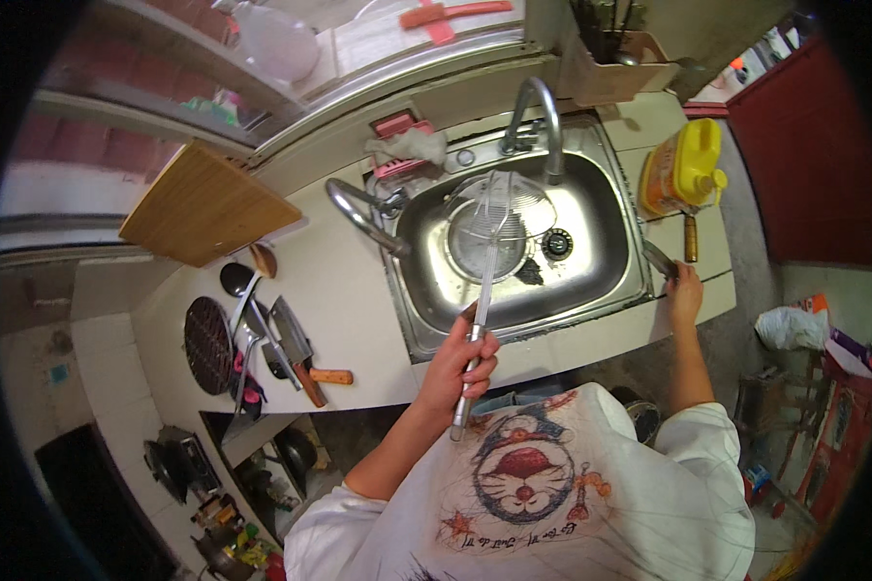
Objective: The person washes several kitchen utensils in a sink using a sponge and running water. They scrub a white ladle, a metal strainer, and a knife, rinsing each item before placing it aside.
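Note:
My left hand [461, 363] is closed around the metal handle of a long wire-headed utensil [488, 279], a whisk or a skimmer. Its head is over the stainless steel sink [603, 283], in front of a round metal strainer or bowl [465, 250]; their outlines overlap. At the sink's right rim, my right hand [687, 290] has its fingers on the end of a narrow, flat metal piece [660, 260], perhaps a blade. A wooden handle [690, 238] lies just beyond it on the counter. Dark residue [530, 272] is beside the drain [556, 244].
Two curved faucets [356, 210] [541, 109] rise at the sink. Left on the counter are a cleaver [289, 330], ladles [238, 279], a round dark rack [208, 345] and a leaning wooden board [207, 207]. A yellow jug [687, 167] stands right; a pink rack with a cloth [407, 149] sits behind.

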The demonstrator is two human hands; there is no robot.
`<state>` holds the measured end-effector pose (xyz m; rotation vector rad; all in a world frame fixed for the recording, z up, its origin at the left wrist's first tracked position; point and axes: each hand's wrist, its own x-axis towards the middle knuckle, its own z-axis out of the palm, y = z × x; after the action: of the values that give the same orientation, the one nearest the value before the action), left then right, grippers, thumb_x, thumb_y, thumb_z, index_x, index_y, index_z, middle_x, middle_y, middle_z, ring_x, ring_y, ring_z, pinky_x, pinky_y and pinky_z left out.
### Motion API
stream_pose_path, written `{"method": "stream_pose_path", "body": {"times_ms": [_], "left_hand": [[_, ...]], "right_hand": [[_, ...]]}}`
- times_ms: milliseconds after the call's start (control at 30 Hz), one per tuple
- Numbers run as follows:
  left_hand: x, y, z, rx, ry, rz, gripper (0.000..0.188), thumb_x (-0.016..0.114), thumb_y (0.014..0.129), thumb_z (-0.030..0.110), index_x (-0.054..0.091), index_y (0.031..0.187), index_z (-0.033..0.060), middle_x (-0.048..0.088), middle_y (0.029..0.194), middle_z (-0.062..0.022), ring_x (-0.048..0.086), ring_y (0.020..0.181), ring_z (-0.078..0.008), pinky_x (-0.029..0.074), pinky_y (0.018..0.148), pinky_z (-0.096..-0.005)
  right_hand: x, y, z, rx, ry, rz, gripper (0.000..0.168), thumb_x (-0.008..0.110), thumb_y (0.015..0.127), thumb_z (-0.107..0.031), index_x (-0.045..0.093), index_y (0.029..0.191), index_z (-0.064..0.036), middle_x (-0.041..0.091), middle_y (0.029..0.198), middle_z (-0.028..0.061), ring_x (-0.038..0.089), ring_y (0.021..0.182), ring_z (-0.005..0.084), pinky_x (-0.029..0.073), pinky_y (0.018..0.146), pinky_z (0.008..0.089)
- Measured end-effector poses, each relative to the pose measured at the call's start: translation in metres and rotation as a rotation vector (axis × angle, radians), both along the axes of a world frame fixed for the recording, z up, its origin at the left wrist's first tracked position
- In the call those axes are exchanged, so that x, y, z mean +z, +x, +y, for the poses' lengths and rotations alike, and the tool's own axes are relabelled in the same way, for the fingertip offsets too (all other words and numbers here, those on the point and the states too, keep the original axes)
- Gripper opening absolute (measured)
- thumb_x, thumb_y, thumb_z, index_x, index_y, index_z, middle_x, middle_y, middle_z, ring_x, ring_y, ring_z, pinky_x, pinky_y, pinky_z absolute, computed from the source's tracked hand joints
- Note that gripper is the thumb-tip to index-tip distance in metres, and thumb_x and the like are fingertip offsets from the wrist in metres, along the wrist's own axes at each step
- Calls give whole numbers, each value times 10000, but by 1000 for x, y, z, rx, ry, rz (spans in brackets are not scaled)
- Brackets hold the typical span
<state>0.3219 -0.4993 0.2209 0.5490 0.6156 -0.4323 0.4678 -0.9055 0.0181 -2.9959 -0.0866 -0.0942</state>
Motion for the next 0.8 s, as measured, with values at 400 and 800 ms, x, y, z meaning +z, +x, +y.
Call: {"method": "stream_pose_path", "body": {"times_ms": [400,800], "left_hand": [[31,-21,9,-99,214,-67,376,354,915,83,319,1285,146,426,786,-31,280,450,-27,265,348,-156],[-17,-22,-20,135,280,-392,258,293,928,100,203,1160,167,427,800,-73,328,475,-51,318,382,-175]], "right_hand": [[94,-28,101,179,1157,455,252,416,931,-70,420,1181,-40,493,866,53,496,656,109,430,609,233],[254,-96,197,284,1157,1406,347,318,929,-49,361,1271,-12,563,886,56,511,517,97,439,475,217]]}}
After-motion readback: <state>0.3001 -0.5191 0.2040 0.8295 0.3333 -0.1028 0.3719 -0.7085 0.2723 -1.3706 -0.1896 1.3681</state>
